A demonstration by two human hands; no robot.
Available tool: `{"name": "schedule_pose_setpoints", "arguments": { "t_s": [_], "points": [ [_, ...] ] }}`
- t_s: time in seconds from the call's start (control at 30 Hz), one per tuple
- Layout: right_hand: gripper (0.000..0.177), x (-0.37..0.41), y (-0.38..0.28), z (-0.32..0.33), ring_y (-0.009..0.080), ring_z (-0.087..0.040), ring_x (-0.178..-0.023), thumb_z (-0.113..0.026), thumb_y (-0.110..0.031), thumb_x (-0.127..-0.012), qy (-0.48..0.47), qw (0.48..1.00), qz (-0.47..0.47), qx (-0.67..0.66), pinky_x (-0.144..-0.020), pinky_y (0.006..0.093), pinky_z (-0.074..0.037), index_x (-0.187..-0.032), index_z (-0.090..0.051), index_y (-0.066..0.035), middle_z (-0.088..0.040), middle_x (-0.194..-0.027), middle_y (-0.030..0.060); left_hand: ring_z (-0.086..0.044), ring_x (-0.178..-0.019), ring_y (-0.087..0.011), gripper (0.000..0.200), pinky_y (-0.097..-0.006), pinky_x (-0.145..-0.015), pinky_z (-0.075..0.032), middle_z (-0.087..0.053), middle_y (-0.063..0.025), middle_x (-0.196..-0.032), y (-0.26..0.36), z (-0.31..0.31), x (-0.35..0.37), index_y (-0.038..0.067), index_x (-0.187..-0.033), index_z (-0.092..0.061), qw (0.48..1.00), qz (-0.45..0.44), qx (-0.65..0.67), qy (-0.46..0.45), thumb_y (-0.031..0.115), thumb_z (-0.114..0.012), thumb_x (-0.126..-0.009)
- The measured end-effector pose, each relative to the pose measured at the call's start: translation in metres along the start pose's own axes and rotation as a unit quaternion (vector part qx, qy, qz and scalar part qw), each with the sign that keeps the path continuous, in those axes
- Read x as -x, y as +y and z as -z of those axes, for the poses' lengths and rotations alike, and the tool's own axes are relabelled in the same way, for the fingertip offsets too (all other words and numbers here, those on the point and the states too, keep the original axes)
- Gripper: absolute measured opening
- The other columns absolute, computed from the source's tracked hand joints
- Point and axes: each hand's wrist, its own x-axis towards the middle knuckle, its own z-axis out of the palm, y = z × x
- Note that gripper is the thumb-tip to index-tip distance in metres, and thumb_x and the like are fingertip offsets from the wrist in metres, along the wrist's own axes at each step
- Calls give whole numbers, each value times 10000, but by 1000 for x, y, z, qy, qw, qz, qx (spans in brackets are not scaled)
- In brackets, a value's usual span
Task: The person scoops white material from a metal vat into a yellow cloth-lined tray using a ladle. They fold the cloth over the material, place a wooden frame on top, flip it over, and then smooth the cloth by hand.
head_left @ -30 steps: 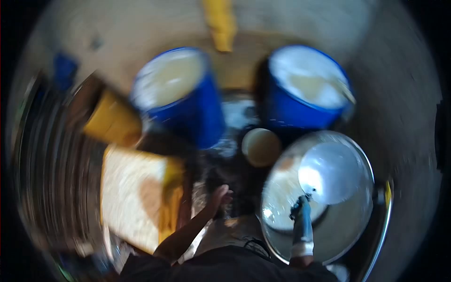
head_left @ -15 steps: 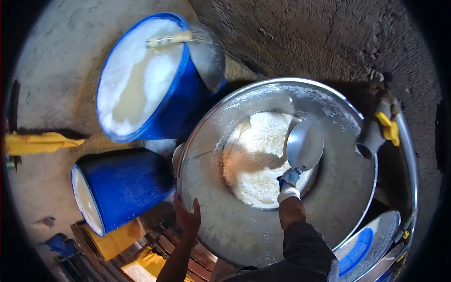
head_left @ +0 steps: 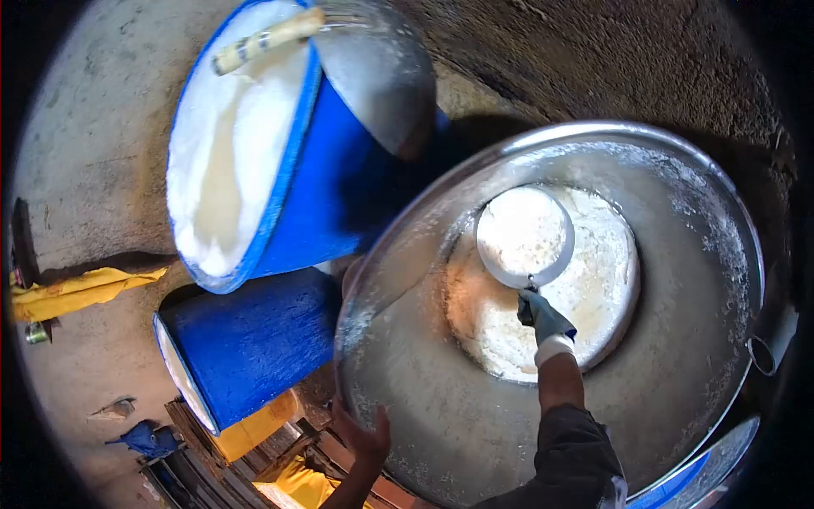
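My right hand (head_left: 547,318), in a dark glove with a white cuff, is closed around the handle of a round metal scoop (head_left: 555,267). The scoop's bowl is full of white, lumpy stuff and hangs over the white mass (head_left: 606,254) at the bottom of a wide metal vat (head_left: 678,339). At the vat's near left edge my bare left hand (head_left: 366,437) grips the rim, thumb on the inside and fingers partly hidden.
Left of the vat stands a large blue drum (head_left: 309,195) of white foam and pale liquid; a big metal ladle (head_left: 381,76) with a wrapped handle rests over its rim. A second blue drum (head_left: 254,339) is below it. Yellow cloth (head_left: 93,293) lies at far left, rough wall behind.
The scoop, bare metal showing before, has moved left and now holds white stuff. My view has shifted closer, and the left hand stays at the vat's rim.
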Motion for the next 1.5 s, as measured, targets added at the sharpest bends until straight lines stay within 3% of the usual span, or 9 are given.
{"name": "schedule_pose_setpoints", "arguments": {
  "t_s": [0.5,0.83,0.9,0.93,1.07,1.17,1.33,1.4,1.5],
  "points": [
    [215,407,101,-95,160,-508,-442,-601,-281,-973,-1,988,-105,112,-426,335,-445,-810,-585,-143,-551,-600,3,-460,-1357,-430,760,-441,-1123,-375,-459,-331,-1428,-35,29,22,-77,-1512,-291,907,31,419,-11,336,-635,-975],
    [182,596,182,-192,157,-608,-566,-559,-209,-986,-42,910,-11,413,-500,245,-520,-933,-602,-39,-637,-718,76,-590,-1212,-383,462,-459,-1012,-472,-638,-216,-1275,-256,-38,444,28,-1273,-621,920,247,252,-172,390,-481,-1022],
    [140,586,196,-177,166,-616,-588,-569,-171,-980,85,916,-20,392,-527,288,-546,-996,-599,-34,-644,-758,91,-669,-984,-393,368,-474,-853,-534,-712,-213,-1012,-270,-68,562,42,-994,-710,869,369,232,-236,364,-537,-945],
    [509,533,176,-101,230,-682,-967,-680,-503,-896,-14,638,47,769,-836,362,-545,-1126,-704,-50,-713,-1054,117,-677,-887,-397,356,-463,-792,-548,-720,-189,-880,-278,-83,620,42,-856,-704,864,360,255,-243,380,-595,-886],
    [338,669,277,-234,174,-640,-791,-632,-351,-943,-30,831,-36,554,-689,309,-533,-1083,-646,-44,-671,-932,81,-725,-940,-281,356,-495,-777,-543,-708,-44,-1046,-270,-50,748,224,-1154,-638,559,612,467,-307,493,-594,-925],
    [210,718,368,-316,132,-610,-659,-596,-237,-978,-67,835,-51,544,-579,269,-525,-1051,-601,-40,-640,-840,54,-635,-930,-232,369,-466,-824,-543,-656,-74,-1028,-307,-41,769,146,-1126,-639,258,731,593,216,473,-621,-956],
    [187,654,435,-370,70,-553,-679,-563,-184,-1011,-144,751,-220,605,-565,224,-457,-1079,-584,-11,-562,-792,-5,-608,-1140,-236,678,-459,-958,-499,-634,-50,-1215,-360,34,738,163,-1330,-561,174,612,607,477,720,-483,-950],
    [201,683,494,-398,81,-565,-718,-556,-171,-1018,-128,796,-263,530,-614,220,-473,-1108,-581,7,-574,-819,7,-563,-1253,-211,732,-405,-1035,-472,-570,-54,-1389,-368,74,731,123,-1480,-447,367,349,667,547,682,-350,-1017],
    [247,758,595,-445,107,-587,-805,-535,-152,-1034,-148,826,-270,472,-720,227,-503,-1183,-565,43,-595,-895,43,-519,-1315,-192,731,-346,-1110,-411,-499,-58,-1490,-381,68,726,81,-1553,-344,310,239,736,553,616,-234,-1066]
  ]
}}
